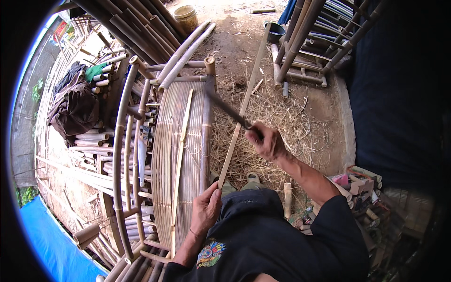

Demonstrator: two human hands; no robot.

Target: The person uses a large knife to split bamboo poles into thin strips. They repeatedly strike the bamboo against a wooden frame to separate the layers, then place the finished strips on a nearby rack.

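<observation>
My left hand (206, 207) is closed around the near end of a long, flat bamboo strip (235, 136), which slants away toward the upper right. In my right hand (267, 141) is the handle of a dark-bladed knife (228, 109). Its blade points to the upper left and crosses over the strip; whether it touches the strip I cannot tell. Left of my hands stands a bamboo bench (162, 141) with a slatted seat. Another split bamboo strip (183, 136) lies lengthwise on the slats.
A handsaw (142, 155) rests by the bench's back rails. Bamboo shavings (282, 117) litter the ground. Far off stand a yellowish bucket (186, 19), a dark basin (275, 31) and a bamboo frame (305, 51). Offcuts (371, 188) pile at right; dark cloth (75, 108) lies on bamboo poles at left.
</observation>
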